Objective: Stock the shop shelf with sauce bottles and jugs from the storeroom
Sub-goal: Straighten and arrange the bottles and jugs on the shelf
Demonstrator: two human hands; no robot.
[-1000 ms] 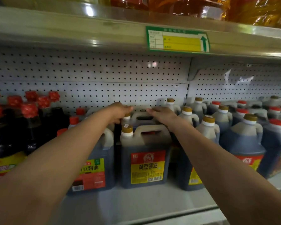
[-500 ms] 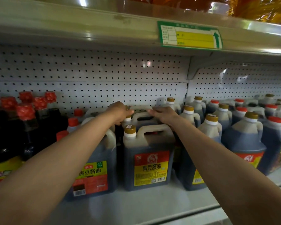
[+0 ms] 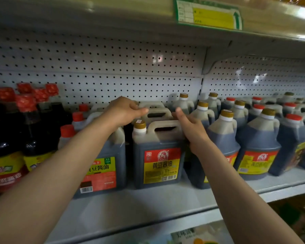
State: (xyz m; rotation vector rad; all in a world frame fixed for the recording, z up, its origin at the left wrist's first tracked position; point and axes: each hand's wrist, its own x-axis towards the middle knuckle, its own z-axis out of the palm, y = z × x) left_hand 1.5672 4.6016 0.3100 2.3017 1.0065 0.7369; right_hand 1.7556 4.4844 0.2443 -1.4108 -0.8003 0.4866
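Between front jug (image 3: pixel 158 155) & rear jug (image 3: pixel 157 112): L hand (image 3: pixel 125 111) curled, R hand (image 3: pixel 190 124) loose-fingered, both grips unclear.

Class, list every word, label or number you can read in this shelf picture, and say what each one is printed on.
"黄豆酱油": front label of the gold-capped jug in the middle.
"豆酱油", first character hidden by the arm: label of the jug on its left.
Fine print and barcodes on both labels: too small to read.
Green and yellow shelf tag: blurred, only an up arrow shows.
Red-capped bottles at far left and jugs at right: labels too blurred.
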